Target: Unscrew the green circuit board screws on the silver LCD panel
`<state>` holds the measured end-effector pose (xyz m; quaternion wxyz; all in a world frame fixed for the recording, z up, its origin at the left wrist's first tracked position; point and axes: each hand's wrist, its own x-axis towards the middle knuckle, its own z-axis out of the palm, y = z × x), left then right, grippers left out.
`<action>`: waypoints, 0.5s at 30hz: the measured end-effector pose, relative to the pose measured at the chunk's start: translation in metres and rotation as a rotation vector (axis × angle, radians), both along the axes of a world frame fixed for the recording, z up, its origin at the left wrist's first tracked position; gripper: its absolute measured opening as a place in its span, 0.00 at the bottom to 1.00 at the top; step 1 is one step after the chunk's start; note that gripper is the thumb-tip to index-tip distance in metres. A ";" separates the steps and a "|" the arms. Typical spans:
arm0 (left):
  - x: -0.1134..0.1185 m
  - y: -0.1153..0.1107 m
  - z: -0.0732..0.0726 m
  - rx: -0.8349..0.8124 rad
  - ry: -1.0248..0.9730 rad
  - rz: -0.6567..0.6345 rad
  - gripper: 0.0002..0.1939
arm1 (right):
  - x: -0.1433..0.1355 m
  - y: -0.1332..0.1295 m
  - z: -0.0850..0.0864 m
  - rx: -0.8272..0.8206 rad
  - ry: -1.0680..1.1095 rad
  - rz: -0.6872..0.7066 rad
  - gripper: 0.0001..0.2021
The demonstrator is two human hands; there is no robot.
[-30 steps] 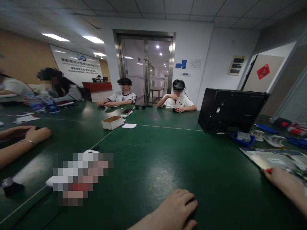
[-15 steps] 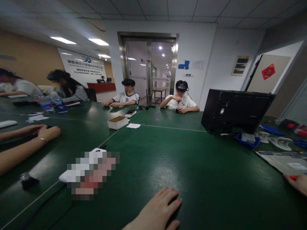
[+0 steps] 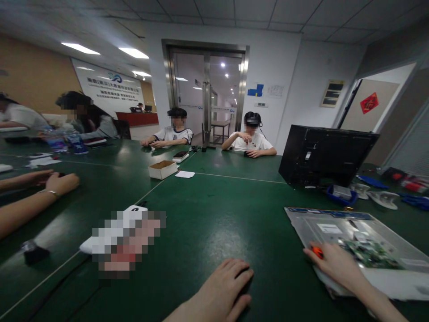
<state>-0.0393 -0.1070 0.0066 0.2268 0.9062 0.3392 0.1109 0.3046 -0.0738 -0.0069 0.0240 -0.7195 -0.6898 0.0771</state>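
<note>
My left hand point(image 3: 223, 288) lies on the green table top with its fingers stretched out, holding nothing. Over the left edge of a flat display panel point(image 3: 395, 284), my right hand point(image 3: 342, 266) is closed. A small orange object point(image 3: 317, 252) shows at its thumb and fingers; its other end is hidden by the hand. The panel lies with its grey metal back up. A green circuit board point(image 3: 372, 254) is on that back, just right of my right hand.
Behind the panel stands a black screen housing point(image 3: 325, 156), with a blue tray point(image 3: 335, 196) before it. A white power strip point(image 3: 130, 219), a small cardboard box point(image 3: 163, 170) and a co-worker's hands point(image 3: 60, 181) are to the left. Two people sit across the table.
My right hand and the display panel have moved left, from the far right edge further into view. My left hand has stayed almost in place.
</note>
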 end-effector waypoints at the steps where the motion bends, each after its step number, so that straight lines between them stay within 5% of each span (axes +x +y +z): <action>1: 0.000 0.001 -0.001 -0.006 -0.023 0.015 0.22 | -0.023 -0.005 0.004 0.001 -0.014 0.055 0.19; 9: -0.005 0.036 -0.005 -0.001 -0.187 0.234 0.25 | -0.166 -0.031 0.024 0.031 0.065 0.453 0.18; 15: -0.026 0.083 -0.020 -0.004 -0.138 0.372 0.30 | -0.249 -0.037 0.021 -0.084 0.149 0.515 0.23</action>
